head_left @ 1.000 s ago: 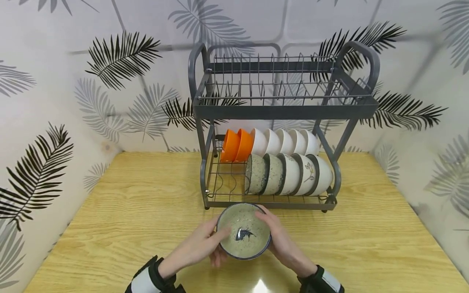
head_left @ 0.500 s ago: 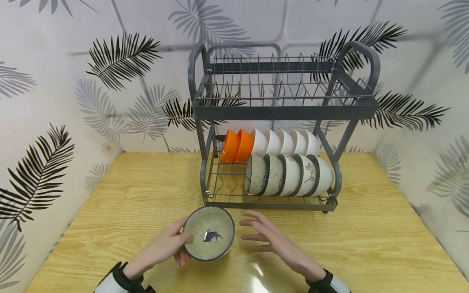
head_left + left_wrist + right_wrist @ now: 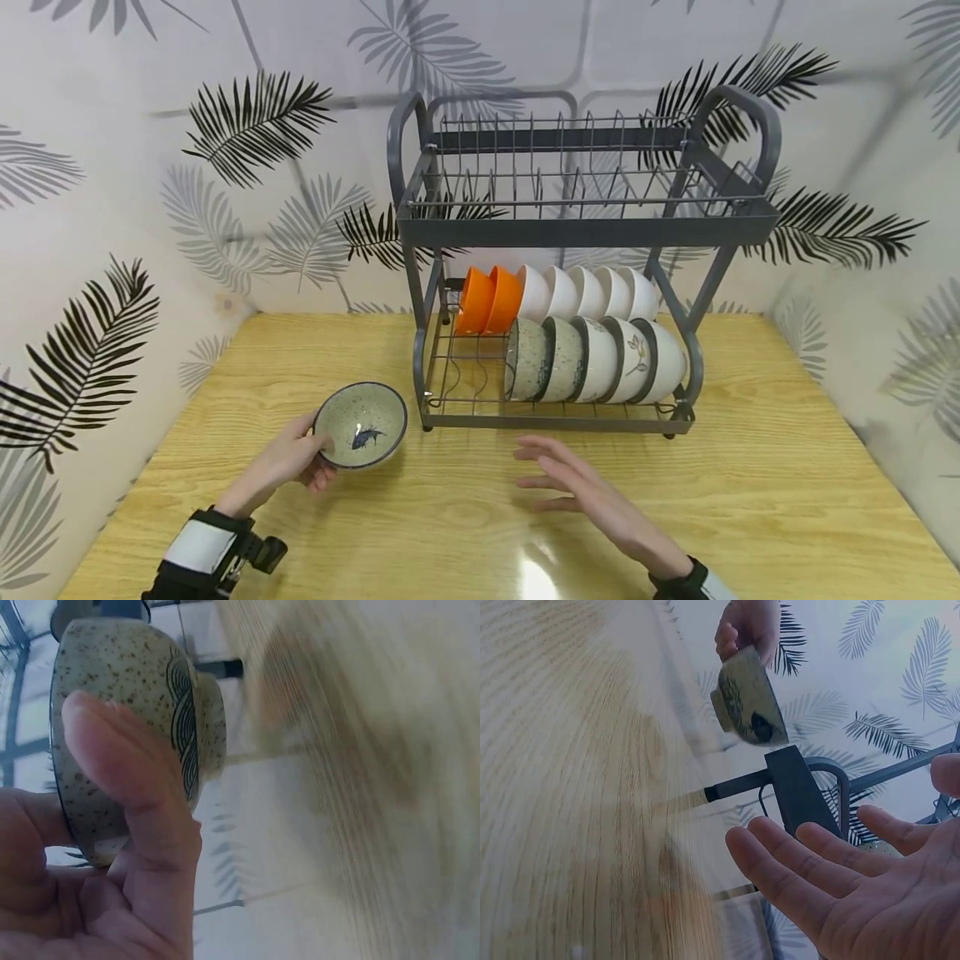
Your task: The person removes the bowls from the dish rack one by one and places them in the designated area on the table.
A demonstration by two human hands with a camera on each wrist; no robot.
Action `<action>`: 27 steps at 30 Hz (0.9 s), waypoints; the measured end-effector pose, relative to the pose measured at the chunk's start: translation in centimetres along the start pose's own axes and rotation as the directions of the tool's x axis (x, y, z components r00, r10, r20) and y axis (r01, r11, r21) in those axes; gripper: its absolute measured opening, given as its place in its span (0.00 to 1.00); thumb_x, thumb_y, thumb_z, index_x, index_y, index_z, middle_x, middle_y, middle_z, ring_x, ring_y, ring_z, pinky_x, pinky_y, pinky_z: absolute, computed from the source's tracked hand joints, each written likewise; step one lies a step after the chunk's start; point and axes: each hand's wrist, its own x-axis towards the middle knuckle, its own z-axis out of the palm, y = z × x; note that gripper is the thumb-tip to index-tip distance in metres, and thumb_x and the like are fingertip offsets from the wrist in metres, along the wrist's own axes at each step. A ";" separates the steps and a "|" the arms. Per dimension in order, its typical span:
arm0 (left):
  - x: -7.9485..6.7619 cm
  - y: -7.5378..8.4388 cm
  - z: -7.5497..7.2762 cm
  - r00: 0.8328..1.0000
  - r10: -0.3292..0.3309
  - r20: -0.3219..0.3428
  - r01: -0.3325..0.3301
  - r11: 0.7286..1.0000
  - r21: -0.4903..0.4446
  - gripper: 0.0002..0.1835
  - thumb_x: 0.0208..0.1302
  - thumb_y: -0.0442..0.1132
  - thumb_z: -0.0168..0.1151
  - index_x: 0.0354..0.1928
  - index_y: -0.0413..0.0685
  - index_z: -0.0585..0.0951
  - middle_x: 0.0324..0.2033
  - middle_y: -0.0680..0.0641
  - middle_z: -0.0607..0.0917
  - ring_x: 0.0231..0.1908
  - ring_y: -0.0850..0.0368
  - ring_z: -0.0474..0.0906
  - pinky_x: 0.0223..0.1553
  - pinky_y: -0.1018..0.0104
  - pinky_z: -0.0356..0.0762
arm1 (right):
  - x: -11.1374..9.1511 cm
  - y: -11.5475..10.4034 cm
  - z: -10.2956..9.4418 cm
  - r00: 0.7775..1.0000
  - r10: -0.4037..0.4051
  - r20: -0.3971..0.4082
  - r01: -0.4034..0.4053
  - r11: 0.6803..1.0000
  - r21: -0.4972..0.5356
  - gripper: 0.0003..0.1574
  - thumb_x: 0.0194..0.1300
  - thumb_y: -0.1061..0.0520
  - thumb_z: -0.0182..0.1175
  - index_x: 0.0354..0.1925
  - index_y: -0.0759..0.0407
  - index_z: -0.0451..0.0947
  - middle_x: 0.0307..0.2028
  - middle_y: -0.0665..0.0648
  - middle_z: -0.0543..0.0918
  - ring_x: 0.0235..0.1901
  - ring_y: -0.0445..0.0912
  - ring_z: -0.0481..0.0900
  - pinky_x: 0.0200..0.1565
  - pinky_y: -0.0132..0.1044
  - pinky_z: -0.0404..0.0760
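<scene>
Left of the rack [image 3: 588,232], I've the left hand [image 3: 295,457] pinching the speckled bowl [image 3: 360,412] at its rim; right hand [image 3: 585,493] nearside, fingers spread, empty!

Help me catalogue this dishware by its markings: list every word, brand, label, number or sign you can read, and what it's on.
No readable words, brands, labels, numbers or signs in any view.
Speckled bowl in the left hand: only a dark fish-like drawing inside and a wave-like pattern outside, no lettering.
Sprig-decorated bowl on the rack: a picture only.
Wall: leaf prints only.
</scene>
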 end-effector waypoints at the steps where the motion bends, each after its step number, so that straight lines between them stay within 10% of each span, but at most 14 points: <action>1: 0.6 -0.1 -0.1 1.000 -0.006 -0.010 0.006 1.000 -0.006 0.27 0.68 0.30 0.42 0.66 0.22 0.58 0.18 0.51 0.81 0.16 0.64 0.77 0.19 0.66 0.82 | -0.1 0.0 0.0 1.000 -0.001 -0.001 0.001 1.000 -0.001 0.34 0.83 0.44 0.36 0.77 0.60 0.53 0.74 0.73 0.57 0.69 0.70 0.67 0.66 0.60 0.75; 16: 9.8 0.6 -1.3 0.989 -0.086 -0.117 0.070 0.988 -0.137 0.24 0.71 0.31 0.34 0.64 0.19 0.58 0.17 0.54 0.81 0.16 0.68 0.77 0.21 0.74 0.82 | -1.1 0.3 -0.4 1.000 -0.016 -0.007 0.016 1.000 -0.006 0.34 0.83 0.46 0.35 0.77 0.61 0.53 0.74 0.75 0.57 0.68 0.70 0.68 0.66 0.61 0.75; 27: 13.7 1.5 -1.2 0.965 -0.167 -0.204 0.098 0.945 -0.310 0.25 0.74 0.31 0.33 0.66 0.19 0.59 0.13 0.55 0.80 0.14 0.68 0.78 0.20 0.75 0.81 | -1.9 0.2 -0.7 0.999 0.026 -0.030 -0.025 1.000 0.015 0.34 0.83 0.45 0.36 0.76 0.61 0.53 0.74 0.74 0.57 0.67 0.67 0.71 0.65 0.60 0.76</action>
